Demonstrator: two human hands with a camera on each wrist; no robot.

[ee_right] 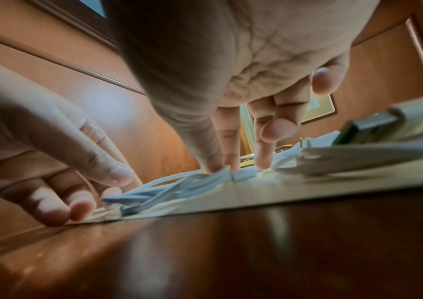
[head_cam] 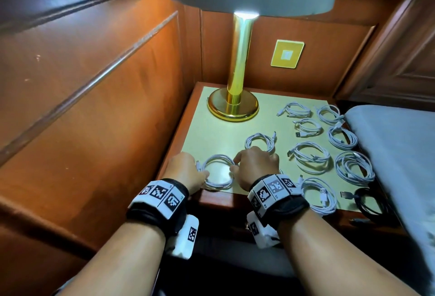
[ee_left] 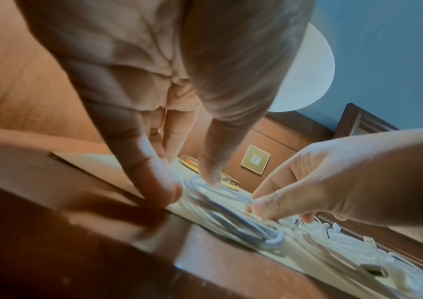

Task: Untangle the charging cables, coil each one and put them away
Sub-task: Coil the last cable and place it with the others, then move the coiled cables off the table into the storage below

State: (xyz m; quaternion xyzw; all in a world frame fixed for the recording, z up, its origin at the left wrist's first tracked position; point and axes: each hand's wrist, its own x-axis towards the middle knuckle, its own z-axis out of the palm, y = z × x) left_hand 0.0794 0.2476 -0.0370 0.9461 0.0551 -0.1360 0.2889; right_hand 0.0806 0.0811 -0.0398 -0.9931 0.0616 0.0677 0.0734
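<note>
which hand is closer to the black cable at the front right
Right. The right hand is left of the black cable, one white coil between them; the left hand is farther left, across the coiled white cable both hands touch.

Behind the left hand and right hand, black straps with white marker tiles and boxes are worn.
</note>
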